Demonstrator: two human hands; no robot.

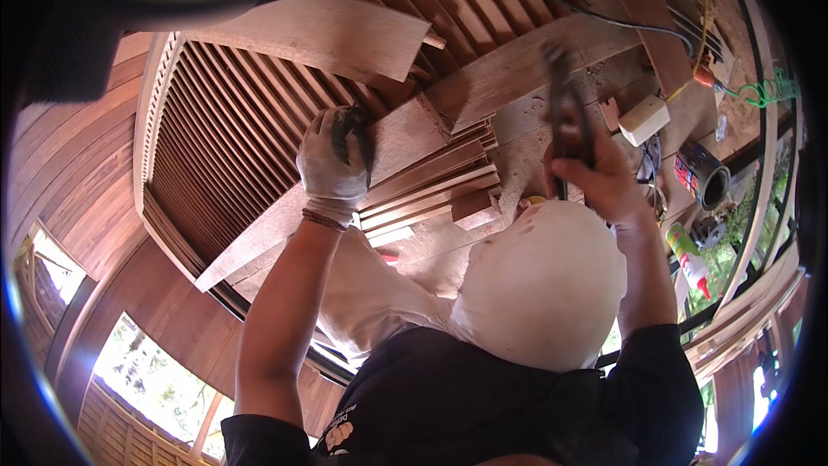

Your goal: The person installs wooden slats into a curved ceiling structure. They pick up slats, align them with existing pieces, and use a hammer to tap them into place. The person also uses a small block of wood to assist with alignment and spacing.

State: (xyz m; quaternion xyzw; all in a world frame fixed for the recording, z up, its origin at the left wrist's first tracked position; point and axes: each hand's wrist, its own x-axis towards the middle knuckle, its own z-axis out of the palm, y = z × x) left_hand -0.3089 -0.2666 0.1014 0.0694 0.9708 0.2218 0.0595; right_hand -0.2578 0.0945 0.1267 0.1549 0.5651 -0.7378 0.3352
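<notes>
My left hand [335,158], in a white work glove with dark patches, is closed at the near edge of a slatted wooden panel [233,134]. Whatever its fingers grip, if anything, is hidden. Beside it lies a flat brown board [405,134]. Bare and raised over the work surface, my right hand [599,177] is wrapped round a long dark tool [565,103]. Motion smears this tool, so its exact kind does not show. Several thin wooden strips [440,174] lie between my two hands.
A wide loose board [323,30] rests across the slats. Toward the right are a white block-shaped adapter [644,121], a dark can [703,176], a bottle with a red tip [688,259] and a coiled green hose [772,88]. A black cable [621,24] crosses the far side.
</notes>
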